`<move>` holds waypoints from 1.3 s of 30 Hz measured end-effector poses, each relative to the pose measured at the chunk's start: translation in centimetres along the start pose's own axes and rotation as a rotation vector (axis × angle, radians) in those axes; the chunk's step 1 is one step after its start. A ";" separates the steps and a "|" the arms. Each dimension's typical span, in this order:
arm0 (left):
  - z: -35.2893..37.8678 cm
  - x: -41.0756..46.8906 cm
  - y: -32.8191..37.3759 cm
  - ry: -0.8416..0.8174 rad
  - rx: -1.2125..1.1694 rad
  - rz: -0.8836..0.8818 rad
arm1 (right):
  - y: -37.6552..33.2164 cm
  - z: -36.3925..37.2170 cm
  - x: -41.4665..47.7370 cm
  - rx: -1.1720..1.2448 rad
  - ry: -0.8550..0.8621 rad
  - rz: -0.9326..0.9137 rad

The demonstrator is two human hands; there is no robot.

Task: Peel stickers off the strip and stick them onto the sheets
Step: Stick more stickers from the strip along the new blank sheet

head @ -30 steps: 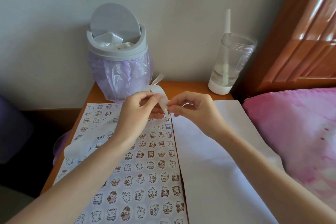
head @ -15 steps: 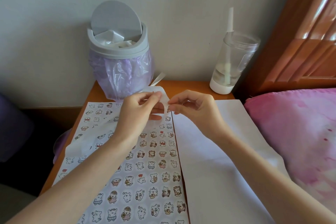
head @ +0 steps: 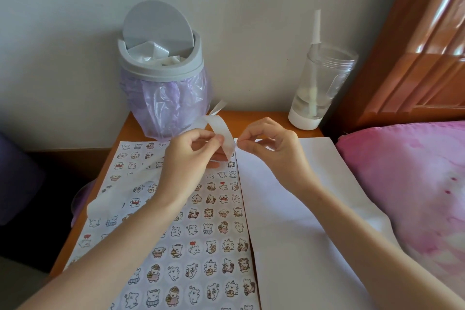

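A white backing strip (head: 224,131) curls up between my hands above the far end of the table. My left hand (head: 186,161) pinches the strip between thumb and fingers. My right hand (head: 271,148) pinches something small at the strip's right edge, too small to make out. Below my left arm lies a sheet (head: 201,234) covered with several rows of small cartoon stickers. To its right lies a blank white sheet (head: 302,221). A loose length of strip (head: 120,191) trails across the left sheet.
A grey swing-lid bin (head: 161,58) with a purple liner stands at the back of the orange table (head: 251,118). A clear tumbler with a straw (head: 319,83) is at the back right. A pink pillow (head: 415,184) and wooden headboard (head: 427,58) lie to the right.
My two hands have drawn slightly apart at the strip, and the strip's loop stands a little higher. The sheets have not moved.
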State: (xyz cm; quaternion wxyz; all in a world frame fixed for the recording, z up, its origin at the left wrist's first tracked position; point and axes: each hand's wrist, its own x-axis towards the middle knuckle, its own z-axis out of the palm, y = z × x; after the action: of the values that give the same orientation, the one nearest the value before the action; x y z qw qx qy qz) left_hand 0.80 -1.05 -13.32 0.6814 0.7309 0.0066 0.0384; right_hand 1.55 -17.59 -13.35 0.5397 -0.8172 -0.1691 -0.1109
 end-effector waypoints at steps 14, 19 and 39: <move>0.1 0.3 -2.2 -0.067 0.196 0.030 | 4.1 -4.7 3.5 -0.124 -0.095 0.451; 0.1 0.3 -2.3 -0.080 0.213 0.039 | 4.3 -4.5 4.1 -0.150 -0.107 0.422; 0.2 0.7 -3.0 -0.097 0.208 0.029 | 5.2 -3.8 3.9 -0.241 -0.078 0.372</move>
State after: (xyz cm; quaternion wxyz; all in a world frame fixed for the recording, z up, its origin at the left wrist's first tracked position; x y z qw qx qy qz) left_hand 1.60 -0.98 -16.33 0.6006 0.7988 -0.0331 0.0119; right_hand 7.14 -22.35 -14.81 0.4424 -0.8966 -0.0218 0.0026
